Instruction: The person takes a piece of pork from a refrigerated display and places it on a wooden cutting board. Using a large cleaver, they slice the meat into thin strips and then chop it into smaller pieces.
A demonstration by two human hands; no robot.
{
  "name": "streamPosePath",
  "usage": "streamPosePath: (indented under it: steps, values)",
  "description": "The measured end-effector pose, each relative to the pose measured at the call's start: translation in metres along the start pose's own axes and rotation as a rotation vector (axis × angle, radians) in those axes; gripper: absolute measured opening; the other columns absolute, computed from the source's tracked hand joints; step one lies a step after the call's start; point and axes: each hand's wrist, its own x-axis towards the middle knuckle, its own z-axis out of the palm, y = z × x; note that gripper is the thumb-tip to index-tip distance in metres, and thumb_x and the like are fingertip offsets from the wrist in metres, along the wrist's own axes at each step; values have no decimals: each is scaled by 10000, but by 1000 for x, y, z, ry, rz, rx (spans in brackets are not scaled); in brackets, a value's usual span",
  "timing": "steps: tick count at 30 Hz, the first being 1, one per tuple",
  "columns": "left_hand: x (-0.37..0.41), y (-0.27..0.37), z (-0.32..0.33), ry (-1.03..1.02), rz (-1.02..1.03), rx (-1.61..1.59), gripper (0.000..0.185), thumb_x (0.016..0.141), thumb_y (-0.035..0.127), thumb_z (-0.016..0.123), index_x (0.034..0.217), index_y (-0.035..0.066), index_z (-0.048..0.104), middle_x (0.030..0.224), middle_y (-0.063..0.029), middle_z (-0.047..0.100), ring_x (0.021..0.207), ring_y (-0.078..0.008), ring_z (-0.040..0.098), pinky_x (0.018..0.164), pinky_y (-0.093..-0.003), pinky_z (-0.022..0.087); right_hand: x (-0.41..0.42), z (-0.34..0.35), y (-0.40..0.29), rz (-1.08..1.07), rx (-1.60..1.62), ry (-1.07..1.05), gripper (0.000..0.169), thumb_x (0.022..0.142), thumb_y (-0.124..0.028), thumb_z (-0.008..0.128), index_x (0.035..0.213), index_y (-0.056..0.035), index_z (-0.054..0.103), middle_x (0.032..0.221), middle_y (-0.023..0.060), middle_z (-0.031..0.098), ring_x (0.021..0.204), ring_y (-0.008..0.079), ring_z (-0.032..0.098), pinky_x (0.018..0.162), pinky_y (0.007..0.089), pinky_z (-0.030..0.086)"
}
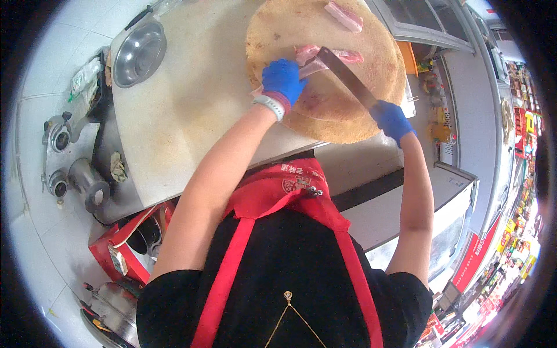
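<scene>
My left hand (283, 80), in a blue glove, holds the near end of a strip of raw pink meat (314, 67) on a round wooden chopping block (357, 117). My right hand (394, 121), gloved the same way, grips the handle of a long-bladed knife (348, 80). Its blade slants up and left across the block, with the tip by the far end of that strip. More raw meat (350, 56) lies just behind the blade, partly hidden by it. Farther back on the block rests a separate meat piece (344, 17).
The block stands on a pale worktop (187, 108). At its far left sit a steel bowl (140, 54) and a black-handled tool (138, 17). Metal equipment (89, 185) stands beyond the left edge, with an open red box (126, 248) below. A sliding-glass frame (428, 21) borders the right.
</scene>
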Motion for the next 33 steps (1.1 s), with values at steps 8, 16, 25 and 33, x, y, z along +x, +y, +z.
streamPosePath:
  steps: [8, 16, 25, 33]
  values:
    - [-2, -17, 48, -313, -278, -963, 251, 783, 260, 599, 927, 56, 576, 811, -121, 617, 678, -224, 595, 534, -338, 450, -9, 43, -45, -500, -382, 317, 187, 822, -200, 471, 966, -147, 578, 809, 165, 616, 726, 353, 600, 614, 428, 485]
    - [-24, 0, 38, -314, -353, -1123, 269, 843, 343, 541, 905, 86, 592, 727, -72, 636, 559, -137, 574, 437, -281, 417, 28, 73, -69, -591, -654, 359, 143, 800, -136, 444, 929, -125, 504, 744, 114, 615, 637, 299, 616, 527, 430, 481]
    - [-23, 2, 57, -162, -284, -625, 381, 816, 355, 479, 983, 32, 595, 949, -249, 580, 882, -394, 562, 781, -446, 446, 36, 78, -50, -546, -620, 298, 149, 814, -169, 458, 950, -119, 492, 776, 137, 615, 700, 314, 612, 572, 430, 483]
    - [-35, 12, 34, -102, -295, -499, 358, 847, 367, 473, 979, 56, 592, 917, -216, 595, 844, -401, 559, 711, -454, 454, 47, 83, -40, -631, -633, 383, 98, 820, -171, 447, 884, -113, 495, 721, 137, 613, 623, 307, 617, 508, 420, 483]
